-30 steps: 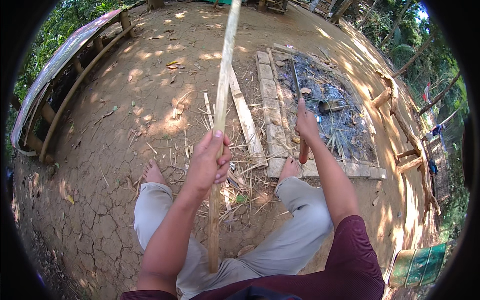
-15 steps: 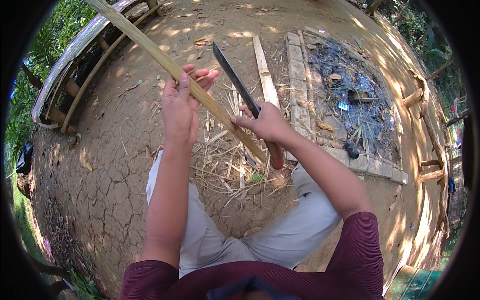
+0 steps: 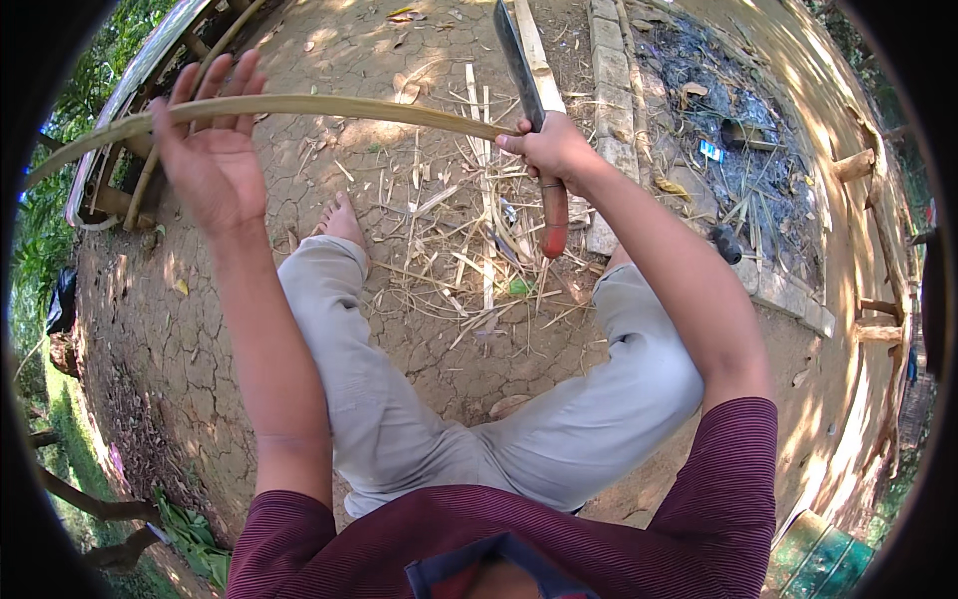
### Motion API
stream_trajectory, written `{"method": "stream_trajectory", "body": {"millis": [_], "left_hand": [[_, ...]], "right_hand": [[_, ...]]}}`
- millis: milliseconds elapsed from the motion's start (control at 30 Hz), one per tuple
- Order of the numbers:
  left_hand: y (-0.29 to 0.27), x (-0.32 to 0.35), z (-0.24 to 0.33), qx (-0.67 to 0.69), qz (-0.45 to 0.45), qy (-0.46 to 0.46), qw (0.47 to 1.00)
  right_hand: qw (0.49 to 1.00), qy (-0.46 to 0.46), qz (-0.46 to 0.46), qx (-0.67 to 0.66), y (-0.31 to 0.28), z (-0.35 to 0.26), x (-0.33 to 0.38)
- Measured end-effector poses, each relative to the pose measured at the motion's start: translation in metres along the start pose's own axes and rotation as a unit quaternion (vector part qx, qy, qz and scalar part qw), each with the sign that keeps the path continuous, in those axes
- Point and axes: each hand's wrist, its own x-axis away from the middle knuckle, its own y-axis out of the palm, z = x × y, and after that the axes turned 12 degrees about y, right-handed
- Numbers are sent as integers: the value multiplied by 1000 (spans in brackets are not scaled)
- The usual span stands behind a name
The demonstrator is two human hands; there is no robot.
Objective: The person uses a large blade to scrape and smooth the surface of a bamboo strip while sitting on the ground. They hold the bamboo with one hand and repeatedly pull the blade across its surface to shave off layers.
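Observation:
My right hand (image 3: 551, 150) grips a long knife (image 3: 519, 62) by its reddish-brown wooden handle (image 3: 554, 215), blade pointing up and away. The same hand also touches the near end of a long bamboo strip (image 3: 329, 105). That strip runs in a curve to the left, across the palm side of my left hand (image 3: 212, 150). My left hand is raised with fingers spread, resting against the strip without closing on it. I sit on cracked dirt with knees apart, in grey trousers (image 3: 399, 419) and a maroon shirt.
Bamboo slivers and shavings (image 3: 469, 260) litter the ground between my bare feet. A row of bricks (image 3: 611, 80) borders an ash pit (image 3: 738, 150) at upper right. A pale plank (image 3: 534, 50) lies beside the bricks. A curved bamboo frame (image 3: 130, 120) stands at upper left.
The bamboo strip swung from slanting toward the lower right to nearly level. My left hand let go and spread its fingers. My right hand lifted the knife and came to the strip's end.

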Motion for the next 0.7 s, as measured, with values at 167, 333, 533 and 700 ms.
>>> {"method": "stream_trajectory", "body": {"millis": [167, 333, 533, 700], "left_hand": [[-30, -23, 37, 107, -48, 36, 992], [-11, -31, 51, 164, -173, -3, 971], [40, -31, 31, 20, -186, 3, 982], [51, -23, -1, -102, -203, -33, 973]], "right_hand": [[993, 108, -41, -11, -4, 25, -13], [978, 138, -80, 139, 30, 41, -5], [948, 153, -183, 211, 60, 61, -16], [908, 167, -243, 298, 61, 71, -23]]}}
